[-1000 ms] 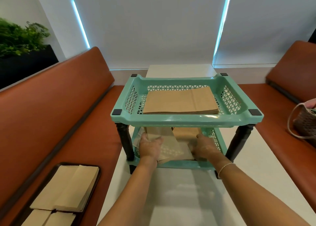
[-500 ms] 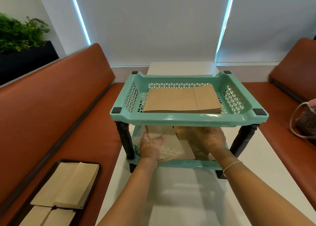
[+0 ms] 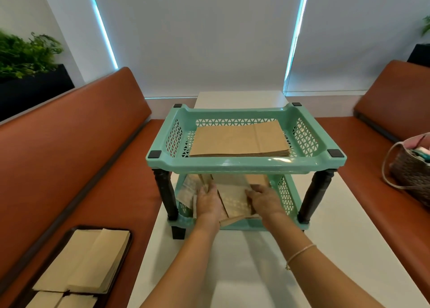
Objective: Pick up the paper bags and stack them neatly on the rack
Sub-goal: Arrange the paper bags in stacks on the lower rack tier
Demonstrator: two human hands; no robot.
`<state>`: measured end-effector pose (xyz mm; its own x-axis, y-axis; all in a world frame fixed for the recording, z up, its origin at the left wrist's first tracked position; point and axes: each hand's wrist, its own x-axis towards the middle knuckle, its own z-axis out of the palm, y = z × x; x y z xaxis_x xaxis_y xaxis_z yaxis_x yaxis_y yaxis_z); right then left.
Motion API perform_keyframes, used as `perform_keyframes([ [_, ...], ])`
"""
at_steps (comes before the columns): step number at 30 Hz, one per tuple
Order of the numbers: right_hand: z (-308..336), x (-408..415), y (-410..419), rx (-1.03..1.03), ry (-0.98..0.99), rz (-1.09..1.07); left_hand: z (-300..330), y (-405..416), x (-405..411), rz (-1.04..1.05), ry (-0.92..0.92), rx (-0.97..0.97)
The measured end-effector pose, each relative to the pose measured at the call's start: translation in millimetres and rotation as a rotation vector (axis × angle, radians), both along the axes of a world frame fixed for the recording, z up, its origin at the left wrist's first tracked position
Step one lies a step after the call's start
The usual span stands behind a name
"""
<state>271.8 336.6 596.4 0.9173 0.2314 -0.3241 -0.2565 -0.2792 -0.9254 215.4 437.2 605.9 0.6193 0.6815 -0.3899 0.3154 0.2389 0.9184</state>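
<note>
— Since half a second ago: right hand [image 3: 265, 199] drawn back toward the near edge of the lower tier, off the far bags and onto the right side of the loose pile. Left hand [image 3: 207, 201] about where it was.

— And the grip?

— Left hand laid palm-down on the loose brown paper bags [image 3: 232, 199] in the lower tier, fingers stretched forward over the left edge of the pile, thumb side toward the middle. Right hand likewise flat on top, fingers reaching left across the paper, thin bead bracelet [image 3: 300, 254] on the wrist. Pressing rather than pinching, as far as can be seen; fingertips partly hidden under the upper tier.

— Where exactly, those bags?

— Inside the bottom tray of the mint-green two-tier plastic rack [image 3: 246, 163] with black turned legs, lying askew, fanned, one near corner poking over the near rim. Up top, a neat flat stack of brown paper bags [image 3: 239, 141], squared, centred in the upper tray.

— Anything else around?

— Rack standing on a white table [image 3: 244, 272]. Near left, on the rust-orange bench seat [image 3: 76, 158], a black tray [image 3: 76, 270] with more tan paper bags. Far right, a woven handbag [image 3: 411, 170] on the other bench.
</note>
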Motion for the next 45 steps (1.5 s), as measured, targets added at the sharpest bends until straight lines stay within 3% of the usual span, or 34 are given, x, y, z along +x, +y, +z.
perform_keyframes([
  [6,-4.9,-14.7,10.9,-0.057,-0.031,0.049,3.6,-5.3,-4.0,0.075,-0.114,-0.234],
  [12,1.5,-14.6,4.8,0.009,0.033,0.054,3.9,-14.5,-6.0,0.056,-0.083,-0.076],
  [14,5.5,-13.0,0.9,0.136,0.125,-0.022,4.9,-18.4,-4.5,0.075,-0.113,-0.077],
  [17,8.4,-13.0,1.0,0.571,0.387,-0.159,9.4,-30.7,-0.8,0.04,-0.148,-0.025],
  [20,6.9,-13.2,-0.5,0.723,0.387,-0.218,9.3,-40.1,1.5,0.02,-0.244,-0.095],
  [25,2.3,-11.4,-16.7,0.692,0.368,-0.158,20.1,-21.4,4.0,0.081,-0.39,-0.178],
  [31,3.0,-19.3,-9.8,0.622,0.385,-0.166,29.9,-14.5,7.5,0.173,-0.41,-0.182],
  [39,13.6,-18.8,1.4,0.571,0.231,-0.395,8.0,-43.0,7.6,0.012,-0.199,-0.133],
  [42,10.4,-14.4,-2.1,0.418,0.143,-0.39,4.2,-41.9,5.1,-0.041,-0.157,-0.174],
  [45,9.1,-7.9,-10.8,0.105,-0.046,-0.315,7.9,-20.3,5.5,-0.061,-0.094,-0.16],
])
